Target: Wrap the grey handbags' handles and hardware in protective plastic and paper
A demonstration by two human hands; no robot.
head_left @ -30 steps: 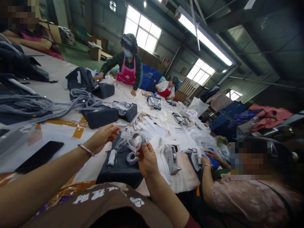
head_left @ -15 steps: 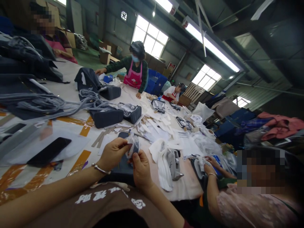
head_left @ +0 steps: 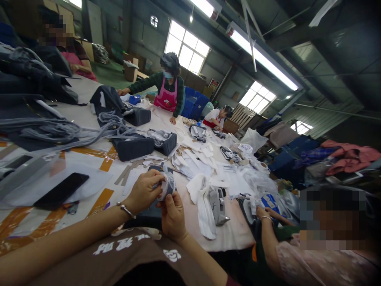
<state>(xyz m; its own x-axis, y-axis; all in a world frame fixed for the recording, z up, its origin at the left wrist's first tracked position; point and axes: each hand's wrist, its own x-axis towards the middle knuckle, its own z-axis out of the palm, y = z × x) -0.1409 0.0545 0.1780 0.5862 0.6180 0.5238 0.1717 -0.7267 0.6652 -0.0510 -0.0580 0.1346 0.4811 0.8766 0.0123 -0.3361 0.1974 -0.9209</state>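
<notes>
My left hand (head_left: 147, 188) is closed, pinching a crinkled clear wrap on the left side of a dark curved piece (head_left: 169, 184). This piece looks like a bag handle, though I cannot make out its full shape. My right hand (head_left: 174, 216) grips the same piece from below, thumb on its lower edge. Under and behind both hands lies a dark navy bag (head_left: 144, 220), mostly hidden by my arms. A grey tape dispenser (head_left: 218, 206) stands right of my hands, with white sheets (head_left: 205, 210) lying against it.
Dark bags (head_left: 133, 147) with grey cords (head_left: 74, 131) fill the table's left and middle. A black phone (head_left: 62, 190) lies at left. Paper strips (head_left: 193, 161) are scattered ahead. A co-worker (head_left: 324, 246) handles a bag at right; other people stand across the table.
My left fingers have shifted slightly on the wrap, and my right hand has moved a little left and down. Both still hold the wrapped piece. The co-worker at right has leaned slightly.
</notes>
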